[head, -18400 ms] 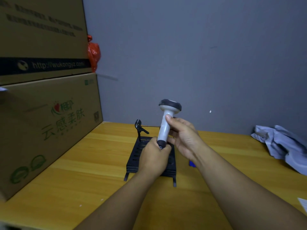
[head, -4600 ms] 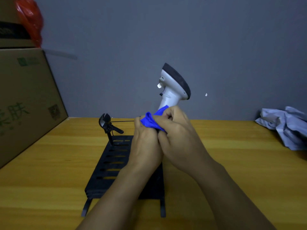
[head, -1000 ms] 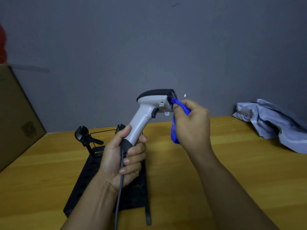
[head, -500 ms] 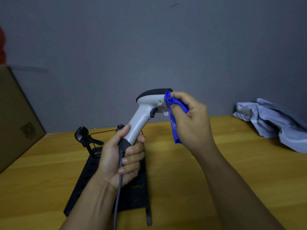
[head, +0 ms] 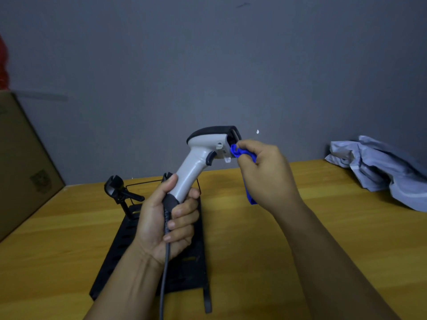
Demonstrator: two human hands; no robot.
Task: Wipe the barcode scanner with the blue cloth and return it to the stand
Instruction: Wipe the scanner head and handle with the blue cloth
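The left hand (head: 165,224) grips the lower handle of the barcode scanner (head: 203,155), with the fingers curled tight around the dark handle end and the thumb laid up along the pale grip. The scanner is held in the air above the stand (head: 187,269), tilted so that its head points to the right. Its grey cable (head: 164,278) runs down from the handle, past the left wrist, toward the near edge of the desk (head: 265,262).

The right hand (head: 265,172) pinches the blue cloth (head: 238,152) between thumb and fingers, which are pressed together. The bunched cloth touches the lower front of the scanner head, at the window. A tail of cloth hangs below the right palm.

The stand is a black slotted plate lying flat on the desk, with a black holder clip (head: 115,188) upright at its far left corner. A crumpled grey fabric (head: 381,169) lies at the far right edge of the desk. A cardboard box (head: 20,162) stands at the left edge.
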